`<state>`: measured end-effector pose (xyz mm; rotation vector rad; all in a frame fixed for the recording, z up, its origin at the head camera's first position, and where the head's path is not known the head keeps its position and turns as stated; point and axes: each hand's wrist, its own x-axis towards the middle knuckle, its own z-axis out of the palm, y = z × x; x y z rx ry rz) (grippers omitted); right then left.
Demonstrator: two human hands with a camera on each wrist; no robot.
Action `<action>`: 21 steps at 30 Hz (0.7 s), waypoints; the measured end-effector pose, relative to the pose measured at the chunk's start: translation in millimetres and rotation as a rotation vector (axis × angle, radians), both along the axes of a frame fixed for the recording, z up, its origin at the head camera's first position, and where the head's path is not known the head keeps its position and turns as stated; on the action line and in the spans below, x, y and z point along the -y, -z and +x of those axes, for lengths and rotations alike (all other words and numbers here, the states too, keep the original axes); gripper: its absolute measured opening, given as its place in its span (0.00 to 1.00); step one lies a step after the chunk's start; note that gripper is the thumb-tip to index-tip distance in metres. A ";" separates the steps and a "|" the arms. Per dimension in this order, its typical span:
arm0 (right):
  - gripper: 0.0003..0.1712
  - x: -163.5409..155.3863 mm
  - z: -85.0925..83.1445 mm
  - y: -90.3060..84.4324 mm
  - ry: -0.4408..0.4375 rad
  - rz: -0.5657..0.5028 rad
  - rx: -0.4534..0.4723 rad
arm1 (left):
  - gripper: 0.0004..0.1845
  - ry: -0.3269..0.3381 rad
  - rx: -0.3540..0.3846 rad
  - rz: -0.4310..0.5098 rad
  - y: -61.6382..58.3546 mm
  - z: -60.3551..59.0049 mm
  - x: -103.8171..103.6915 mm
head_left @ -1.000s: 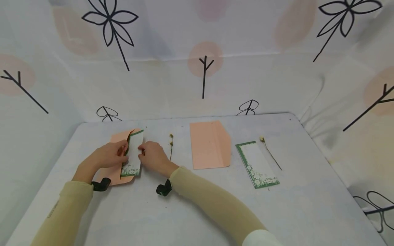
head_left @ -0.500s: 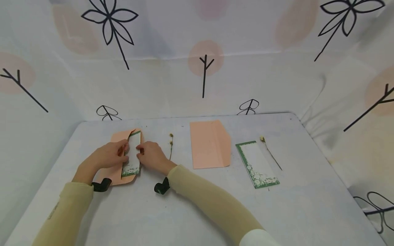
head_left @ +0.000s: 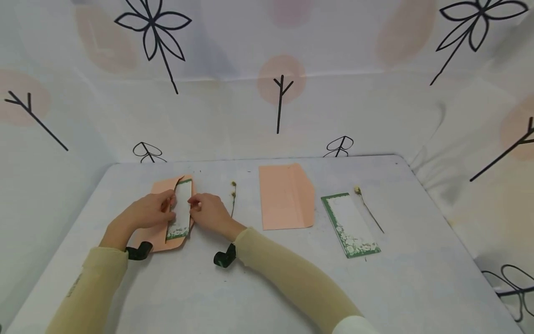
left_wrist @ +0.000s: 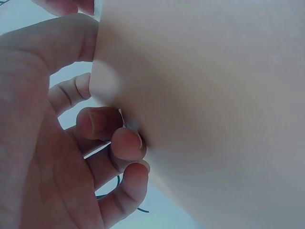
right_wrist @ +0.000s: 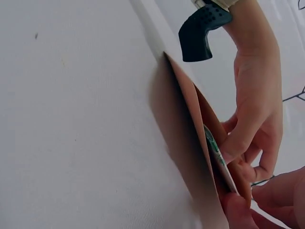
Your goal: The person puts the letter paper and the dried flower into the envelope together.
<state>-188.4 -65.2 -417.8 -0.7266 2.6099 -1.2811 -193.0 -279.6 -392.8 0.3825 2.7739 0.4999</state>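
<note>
The left hand [head_left: 148,212] holds the peach envelope [head_left: 160,236] open on the desk [head_left: 250,287]; its grip pinches the flap edge. The right hand [head_left: 208,212] pinches the green-bordered card [head_left: 180,218], which lies between both grips, partly inside the envelope; a dried flower sprig [head_left: 233,197] lies just beyond the right grip.

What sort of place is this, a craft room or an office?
Likely a small craft corner: a white table closed in by cloth printed with trees, laid out with pink envelopes, flower-edged cards and dried flower sprigs.
</note>
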 end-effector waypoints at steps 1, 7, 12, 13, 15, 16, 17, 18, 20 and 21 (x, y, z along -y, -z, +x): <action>0.16 -0.3 0.8 -0.7 -0.004 -0.008 0.010 | 0.13 0.001 -0.004 0.000 -0.1 -0.2 0.2; 0.17 1.4 5.6 -4.7 -0.018 -0.056 0.120 | 0.13 -0.001 0.004 0.012 -2.2 0.6 0.1; 0.19 5.7 8.3 -5.8 -0.016 -0.070 0.184 | 0.13 0.010 0.004 0.045 -4.4 3.0 -1.4; 0.19 6.6 8.7 -5.7 -0.018 -0.073 0.197 | 0.13 0.014 0.001 0.050 -4.5 3.2 -1.4; 0.20 8.3 9.2 -5.3 -0.025 -0.080 0.222 | 0.12 0.023 -0.008 0.059 -4.2 3.4 -1.3; 0.21 8.9 9.3 -5.1 -0.030 -0.086 0.234 | 0.12 0.027 -0.013 0.059 -3.9 3.3 -1.3; 0.21 9.3 9.3 -5.0 -0.035 -0.094 0.247 | 0.12 0.033 -0.017 0.060 -3.4 3.1 -1.2; 0.22 9.5 9.3 -4.7 -0.039 -0.102 0.260 | 0.12 0.036 -0.019 0.062 -3.1 2.8 -1.4; 0.25 9.7 8.8 -4.1 -0.048 -0.117 0.281 | 0.12 0.038 -0.023 0.065 -2.1 1.8 -1.6; 0.26 9.7 8.5 -3.6 -0.053 -0.129 0.294 | 0.12 0.044 -0.024 0.068 -2.0 1.7 -2.0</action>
